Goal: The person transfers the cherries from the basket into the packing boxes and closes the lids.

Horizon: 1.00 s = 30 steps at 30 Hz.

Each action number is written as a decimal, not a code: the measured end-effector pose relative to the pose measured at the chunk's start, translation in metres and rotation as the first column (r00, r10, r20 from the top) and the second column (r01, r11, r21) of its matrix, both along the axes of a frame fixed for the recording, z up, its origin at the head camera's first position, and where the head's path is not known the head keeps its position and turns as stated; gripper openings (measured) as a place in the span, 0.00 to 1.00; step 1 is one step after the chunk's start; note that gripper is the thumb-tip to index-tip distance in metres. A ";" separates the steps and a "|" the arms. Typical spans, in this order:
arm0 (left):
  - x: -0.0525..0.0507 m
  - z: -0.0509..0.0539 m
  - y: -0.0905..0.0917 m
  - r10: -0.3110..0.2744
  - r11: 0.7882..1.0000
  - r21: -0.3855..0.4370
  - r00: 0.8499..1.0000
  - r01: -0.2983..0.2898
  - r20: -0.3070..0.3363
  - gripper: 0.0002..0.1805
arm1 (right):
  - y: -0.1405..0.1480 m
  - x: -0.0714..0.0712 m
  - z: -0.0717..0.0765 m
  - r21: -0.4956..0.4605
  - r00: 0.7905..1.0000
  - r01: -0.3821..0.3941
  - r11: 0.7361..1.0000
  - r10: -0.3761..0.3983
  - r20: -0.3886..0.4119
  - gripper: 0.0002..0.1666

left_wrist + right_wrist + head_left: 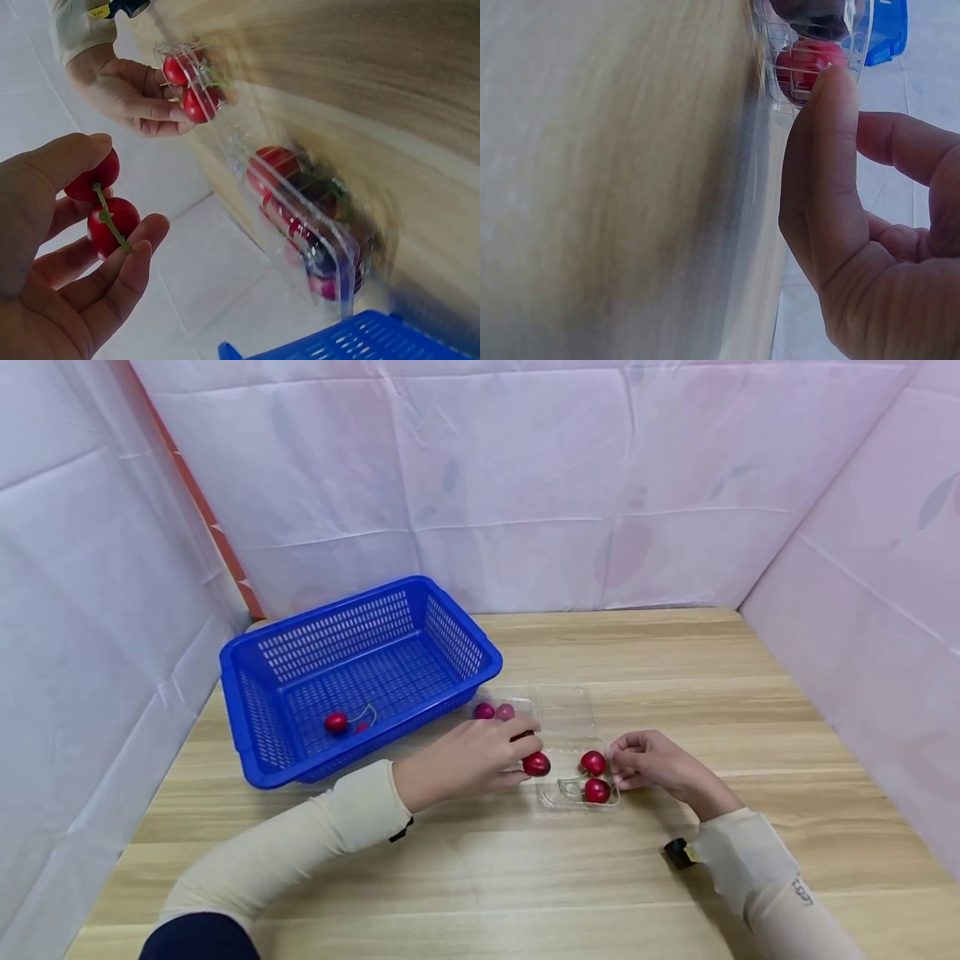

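My left hand (476, 756) holds a pair of red cherries (112, 221) joined by a green stem, raised above the table. In the left wrist view, thumb and fingers curl round them. At the right, two more cherries (597, 791) with pale green stems lie in a clear plastic box (577, 806). My right hand (651, 767) pinches the right edge of this box between thumb and fingers. Left of it is another clear plastic container (349, 259), with several dark red and purple fruits (276, 166) inside, partly hidden by my left hand in the head view.
A blue plastic basket (360, 647) stands at the back left, with a red cherry (336, 722) and part of a second one inside. The wooden table (480, 893) meets cloth-covered walls (510, 485) at the back and sides.
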<state>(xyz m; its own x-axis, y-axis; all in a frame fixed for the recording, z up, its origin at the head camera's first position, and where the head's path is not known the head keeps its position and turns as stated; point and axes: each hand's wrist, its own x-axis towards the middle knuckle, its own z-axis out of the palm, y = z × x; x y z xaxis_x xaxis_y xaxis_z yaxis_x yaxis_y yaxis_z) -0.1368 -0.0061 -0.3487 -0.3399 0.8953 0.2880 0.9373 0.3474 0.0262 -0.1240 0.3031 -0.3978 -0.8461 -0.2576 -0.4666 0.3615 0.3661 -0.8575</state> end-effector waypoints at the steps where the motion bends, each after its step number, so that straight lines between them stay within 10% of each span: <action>1: 0.000 -0.001 0.001 -0.005 1.000 0.001 1.000 0.005 0.006 0.16 | 0.000 0.000 0.000 -0.001 1.000 0.001 1.000 -0.001 0.001 0.12; 30: -0.010 -0.023 0.043 -0.097 0.990 -0.090 0.988 0.109 0.123 0.20 | 0.000 -0.001 0.001 -0.005 1.000 0.002 1.000 -0.002 0.011 0.12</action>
<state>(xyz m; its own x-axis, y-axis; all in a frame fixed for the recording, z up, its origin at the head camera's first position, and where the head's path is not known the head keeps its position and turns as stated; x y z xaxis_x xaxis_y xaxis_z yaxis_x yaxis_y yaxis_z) -0.1467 0.0374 -0.3718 -0.2711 0.9487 0.1625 0.9605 0.2556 0.1103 -0.1253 0.3036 -0.3968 -0.8413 -0.2585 -0.4748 0.3717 0.3611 -0.8552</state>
